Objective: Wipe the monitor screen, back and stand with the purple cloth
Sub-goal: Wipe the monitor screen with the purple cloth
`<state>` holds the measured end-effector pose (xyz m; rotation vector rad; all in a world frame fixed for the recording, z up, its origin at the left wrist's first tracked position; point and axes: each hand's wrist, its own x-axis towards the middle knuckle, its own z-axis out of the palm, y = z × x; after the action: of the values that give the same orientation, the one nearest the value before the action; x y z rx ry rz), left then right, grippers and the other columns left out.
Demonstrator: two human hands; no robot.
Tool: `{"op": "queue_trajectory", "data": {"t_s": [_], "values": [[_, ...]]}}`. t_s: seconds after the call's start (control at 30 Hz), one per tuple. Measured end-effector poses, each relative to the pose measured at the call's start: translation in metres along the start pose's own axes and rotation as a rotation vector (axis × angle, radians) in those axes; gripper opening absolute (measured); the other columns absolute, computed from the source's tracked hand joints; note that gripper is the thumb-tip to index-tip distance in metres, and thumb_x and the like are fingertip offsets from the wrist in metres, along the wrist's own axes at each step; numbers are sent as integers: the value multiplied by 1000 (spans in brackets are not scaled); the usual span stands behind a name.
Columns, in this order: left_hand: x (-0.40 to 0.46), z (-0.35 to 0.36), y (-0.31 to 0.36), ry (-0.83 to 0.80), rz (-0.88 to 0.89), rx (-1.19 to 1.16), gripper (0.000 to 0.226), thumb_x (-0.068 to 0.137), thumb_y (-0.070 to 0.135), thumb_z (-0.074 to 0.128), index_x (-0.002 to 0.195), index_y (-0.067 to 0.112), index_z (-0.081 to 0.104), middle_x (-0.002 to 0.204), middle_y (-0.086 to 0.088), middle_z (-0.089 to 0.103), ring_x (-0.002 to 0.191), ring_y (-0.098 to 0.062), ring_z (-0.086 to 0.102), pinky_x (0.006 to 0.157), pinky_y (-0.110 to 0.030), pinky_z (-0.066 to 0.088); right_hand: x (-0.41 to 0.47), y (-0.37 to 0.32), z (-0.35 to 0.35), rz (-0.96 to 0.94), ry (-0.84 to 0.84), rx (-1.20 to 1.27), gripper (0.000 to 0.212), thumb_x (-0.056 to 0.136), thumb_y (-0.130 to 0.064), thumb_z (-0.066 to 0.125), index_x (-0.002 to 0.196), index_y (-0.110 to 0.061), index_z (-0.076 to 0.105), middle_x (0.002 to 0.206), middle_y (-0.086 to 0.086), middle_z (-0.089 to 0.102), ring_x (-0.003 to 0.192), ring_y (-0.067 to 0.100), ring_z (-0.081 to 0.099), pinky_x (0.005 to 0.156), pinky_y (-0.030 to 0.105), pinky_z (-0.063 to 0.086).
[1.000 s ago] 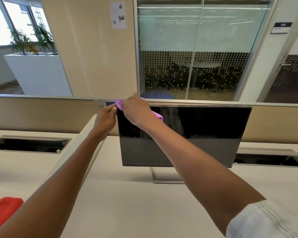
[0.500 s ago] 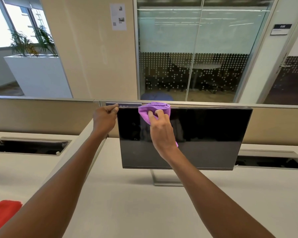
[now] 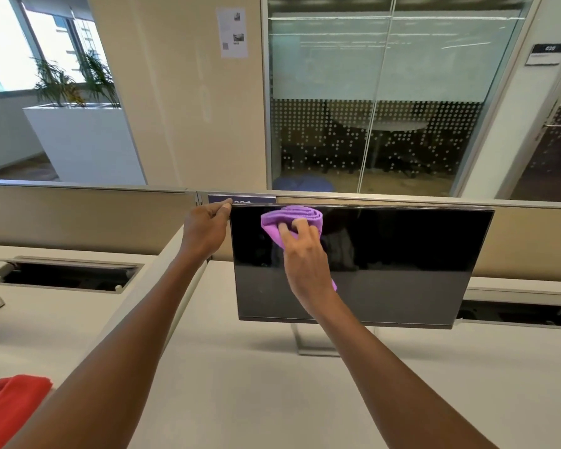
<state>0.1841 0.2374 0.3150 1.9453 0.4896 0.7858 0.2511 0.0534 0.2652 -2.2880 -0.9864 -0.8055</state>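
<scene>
Cloth (image 3: pixel 290 222), a second ago bunched at the monitor (image 3: pixel 402 264) corner, now sits under my right hand (image 3: pixel 306 264), fingers pressing it flat on the screen; left hand (image 3: pixel 204 231) still grips the corner. Screen wiping begins.

The monitor (image 3: pixel 386 270) is seen at the centre of the frame, raised on its stand (image 3: pixel 308 341) on the desk (image 3: pixel 256 384). Its upper left corner is held by the left hand (image 3: pixel 204 231). The cloth (image 3: pixel 292 222) is pressed against the upper left of the screen under the right hand (image 3: pixel 305 264). A partition (image 3: pixel 78 215) is set behind the monitor. A second cloth (image 3: pixel 10 403) is laid at lower left.
</scene>
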Motion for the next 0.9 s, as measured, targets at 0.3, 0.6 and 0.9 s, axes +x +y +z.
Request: {"op": "queue_trajectory", "data": {"t_s": [0.3, 0.6, 0.9], "values": [[-5, 0, 14, -77, -63, -247, 63, 102, 46, 28, 130, -3, 55, 133, -16, 58, 121, -21, 57, 99, -28, 45, 2, -34, 11, -170, -106, 19, 43, 79, -3, 71, 121, -9, 60, 118, 11, 54, 95, 27, 52, 60, 28, 52], [-1, -3, 15, -87, -103, -257, 67, 102, 50, 26, 127, -3, 58, 126, -15, 63, 113, -21, 61, 97, -29, 47, 27, -43, 1, -141, -14, 7, 38, 85, -3, 63, 122, -7, 58, 116, 13, 54, 93, 28, 50, 59, 30, 52], [9, -17, 17, -145, -121, -200, 78, 97, 62, 22, 115, 2, 68, 117, -17, 67, 106, -21, 65, 100, -34, 46, 5, -53, 17, -259, -192, -40, 34, 87, -7, 60, 121, -10, 60, 126, 9, 52, 105, 29, 48, 72, 37, 55]]}}
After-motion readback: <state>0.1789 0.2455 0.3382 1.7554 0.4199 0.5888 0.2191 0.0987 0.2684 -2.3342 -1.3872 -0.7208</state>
